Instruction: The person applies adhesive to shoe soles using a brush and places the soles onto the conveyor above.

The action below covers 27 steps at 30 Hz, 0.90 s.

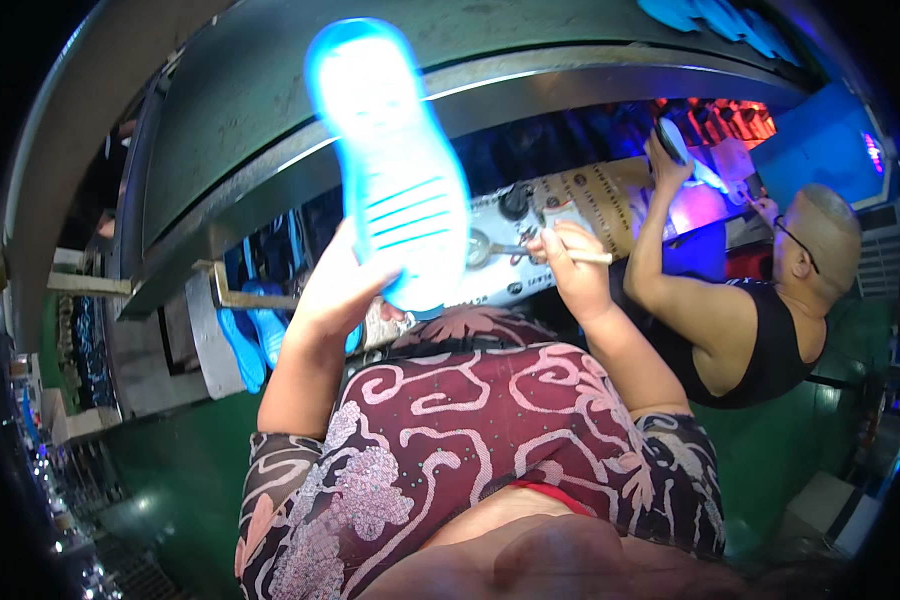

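My left hand (345, 285) grips a shoe sole (405, 190) by its near end. The sole is light blue, glaringly bright in the light, with several dark cross lines in its middle. It stands out in front of me, its far end over the belt. In my right hand (575, 270) is a brush (595, 258) with a pale handle, pinched between the fingers and pointing left. Its tip lies close to a small round dish (478, 248) beside the sole; whether they touch I cannot tell.
A dark conveyor belt (240, 90) with a metal edge runs across the far side. Several blue soles (235, 345) lie on the left, and more blue soles (715, 22) on the belt at far right. A co-worker (740, 320) sits close on my right, holding a shoe part (673, 140). A black round container (514, 203) stands on the printed worktop.
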### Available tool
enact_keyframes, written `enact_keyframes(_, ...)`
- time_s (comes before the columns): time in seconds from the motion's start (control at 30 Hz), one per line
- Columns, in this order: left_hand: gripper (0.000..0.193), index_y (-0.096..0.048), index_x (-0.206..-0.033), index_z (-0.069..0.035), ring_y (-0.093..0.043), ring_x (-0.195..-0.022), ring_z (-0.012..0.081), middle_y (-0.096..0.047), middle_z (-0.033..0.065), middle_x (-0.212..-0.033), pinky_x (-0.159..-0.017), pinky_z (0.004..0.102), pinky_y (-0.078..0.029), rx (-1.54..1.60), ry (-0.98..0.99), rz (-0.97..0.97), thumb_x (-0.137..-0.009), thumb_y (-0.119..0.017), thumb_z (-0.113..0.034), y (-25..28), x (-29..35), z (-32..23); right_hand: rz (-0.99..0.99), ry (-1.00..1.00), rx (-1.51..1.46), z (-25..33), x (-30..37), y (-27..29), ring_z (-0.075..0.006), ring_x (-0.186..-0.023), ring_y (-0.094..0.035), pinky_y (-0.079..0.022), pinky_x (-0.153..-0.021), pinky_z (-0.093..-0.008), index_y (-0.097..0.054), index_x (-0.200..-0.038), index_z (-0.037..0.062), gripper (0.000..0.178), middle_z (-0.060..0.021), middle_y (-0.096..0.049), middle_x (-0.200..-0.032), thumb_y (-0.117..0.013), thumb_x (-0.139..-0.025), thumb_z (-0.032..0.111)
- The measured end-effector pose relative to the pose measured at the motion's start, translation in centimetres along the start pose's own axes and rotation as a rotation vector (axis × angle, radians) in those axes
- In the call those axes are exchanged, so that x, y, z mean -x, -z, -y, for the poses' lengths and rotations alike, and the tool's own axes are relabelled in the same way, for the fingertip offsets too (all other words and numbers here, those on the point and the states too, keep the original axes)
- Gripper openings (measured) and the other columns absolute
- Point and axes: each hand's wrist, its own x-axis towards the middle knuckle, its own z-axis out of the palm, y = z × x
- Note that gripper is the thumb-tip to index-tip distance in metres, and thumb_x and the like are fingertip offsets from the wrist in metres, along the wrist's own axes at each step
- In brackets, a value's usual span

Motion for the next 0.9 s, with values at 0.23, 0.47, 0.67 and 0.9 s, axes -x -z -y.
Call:
enact_keyframes(0.23,0.077,-0.006,-0.14,-0.005,-0.06,-0.096,0.0298,-0.05,0.0276,-0.113,-0.068,0.0307,-0.057,0.656,0.138,0.098,-0.085,-0.059,-0.015,-3.6,-19.8,-3.0,-0.057,-0.236,-0.081,1.0,0.4,0.1,-0.0123,-0.06,-0.053,-0.041,-0.058,-0.0249,-0.063,-0.074,-0.0036,0.032,-0.0067,-0.056,-0.064,-0.05,-0.091,0.019)
enact_keyframes(0.47,0.054,-0.03,-0.136,-0.004,-0.057,-0.102,0.0303,-0.049,0.0258,-0.119,-0.093,0.0388,-0.046,0.636,0.139,0.052,-0.09,-0.052,-0.024,-1.3,-12.8,0.4,-0.074,-0.346,-0.241,-1.2,1.8,-0.5,-0.0113,-0.061,-0.053,-0.043,-0.059,-0.024,-0.063,-0.076,-0.003,0.032,-0.0068,-0.06,-0.069,-0.05,-0.092,0.021)
enact_keyframes(0.67,0.028,-0.057,-0.101,-0.005,-0.056,-0.076,0.0147,-0.059,0.0063,-0.089,-0.068,0.026,-0.047,-0.25,0.316,-0.604,-0.083,-0.062,-0.026,18.2,3.2,16.3,-0.059,-0.378,-0.304,-3.4,2.5,-1.2,-0.01,-0.06,-0.053,-0.043,-0.058,-0.0225,-0.064,-0.078,-0.0022,0.027,-0.0066,-0.062,-0.07,-0.053,-0.09,0.019)
enact_keyframes(0.9,0.038,-0.055,-0.085,0.0,-0.052,-0.054,0.0168,-0.055,0.007,-0.071,-0.048,0.03,-0.045,-0.605,0.462,-0.907,-0.076,-0.07,-0.033,26.0,15.5,30.3,-0.008,-0.436,-0.332,-4.2,2.7,-1.8,-0.0101,-0.062,-0.055,-0.044,-0.059,-0.0227,-0.064,-0.077,-0.0014,0.028,-0.0062,-0.063,-0.071,-0.052,-0.091,0.02)
